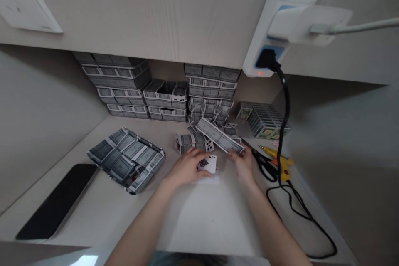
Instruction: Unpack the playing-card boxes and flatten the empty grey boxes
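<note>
My left hand [187,167] is closed on an ace of spades playing card [211,163], gripped between thumb and fingers just above the desk. Under it lies a white card or paper [213,179], partly hidden. With its fingertips, my right hand [243,165] pinches the near end of a long strip of patterned playing cards [218,135], which slants up to the left. Behind my left hand sit folded playing cards [188,139]. The strip partly covers more loose cards [230,131]. Black-handled scissors [268,167] lie right of my right hand.
An open tray made of cards [145,156] stands left, beside a black flat object [59,201]. Card-built boxes [124,95] are stacked along the back. A yellow glue gun [284,169] and its looping cord lie right. Above hangs a power strip [257,52]; its black cable [284,112] drops down.
</note>
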`<state>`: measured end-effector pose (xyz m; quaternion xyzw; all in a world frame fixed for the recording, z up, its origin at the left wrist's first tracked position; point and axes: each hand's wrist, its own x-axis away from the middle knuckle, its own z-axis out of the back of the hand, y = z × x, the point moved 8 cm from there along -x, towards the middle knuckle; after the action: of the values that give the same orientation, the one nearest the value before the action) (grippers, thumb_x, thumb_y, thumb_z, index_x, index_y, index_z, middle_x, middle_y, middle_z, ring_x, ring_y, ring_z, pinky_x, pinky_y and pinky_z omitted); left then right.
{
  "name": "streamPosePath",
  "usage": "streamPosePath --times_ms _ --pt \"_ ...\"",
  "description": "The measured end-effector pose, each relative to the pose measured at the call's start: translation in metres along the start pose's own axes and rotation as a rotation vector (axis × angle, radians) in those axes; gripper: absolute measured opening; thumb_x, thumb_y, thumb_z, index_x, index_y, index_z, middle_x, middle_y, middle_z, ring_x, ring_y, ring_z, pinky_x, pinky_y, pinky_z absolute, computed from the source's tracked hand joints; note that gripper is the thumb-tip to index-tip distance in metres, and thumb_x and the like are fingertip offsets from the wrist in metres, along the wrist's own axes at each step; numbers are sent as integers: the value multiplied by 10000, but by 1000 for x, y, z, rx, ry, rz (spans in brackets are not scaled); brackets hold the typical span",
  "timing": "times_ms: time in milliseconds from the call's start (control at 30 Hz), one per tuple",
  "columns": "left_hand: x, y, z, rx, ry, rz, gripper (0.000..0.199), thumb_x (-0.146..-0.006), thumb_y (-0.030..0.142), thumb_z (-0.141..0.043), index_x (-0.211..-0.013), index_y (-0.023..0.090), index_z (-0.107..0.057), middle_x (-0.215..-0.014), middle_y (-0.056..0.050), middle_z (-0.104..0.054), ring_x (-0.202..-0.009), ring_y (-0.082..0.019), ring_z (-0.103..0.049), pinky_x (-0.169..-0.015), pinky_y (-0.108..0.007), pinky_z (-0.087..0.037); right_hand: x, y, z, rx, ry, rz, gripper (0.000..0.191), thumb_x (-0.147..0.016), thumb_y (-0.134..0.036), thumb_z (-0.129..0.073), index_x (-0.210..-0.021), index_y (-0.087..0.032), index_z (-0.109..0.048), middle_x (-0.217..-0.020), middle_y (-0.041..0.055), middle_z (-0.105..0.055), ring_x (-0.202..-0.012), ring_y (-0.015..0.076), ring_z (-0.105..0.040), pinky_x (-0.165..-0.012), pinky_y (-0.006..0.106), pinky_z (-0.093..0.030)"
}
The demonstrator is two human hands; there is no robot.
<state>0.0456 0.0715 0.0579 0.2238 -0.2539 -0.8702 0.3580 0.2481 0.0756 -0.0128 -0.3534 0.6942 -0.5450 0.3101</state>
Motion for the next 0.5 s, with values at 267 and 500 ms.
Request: streamPosePath --times_ms 267,500 --pt "1 4 8 54 101 -2 525 -684 488 -574 -1168 297 -503 -1070 -60 -537 -998 -238 -482 -859 -338 -369 3 -2 -3 -64 36 -81 378 -544 -229 -705 -879 -209 -532 -853 3 -634 -762 180 -612 -628 323 -534" --pt "1 5 11 2 130 -17 507 -685 490 -570 -1144 279 -525 -1032 -68 -550 -979 -249 -473 -845 -358 -362 9 -14 -13 -98 -58 -89 306 -545 -253 -726 -791 -190 -555 -826 7 -641 -728 173 -607 -597 318 -541"
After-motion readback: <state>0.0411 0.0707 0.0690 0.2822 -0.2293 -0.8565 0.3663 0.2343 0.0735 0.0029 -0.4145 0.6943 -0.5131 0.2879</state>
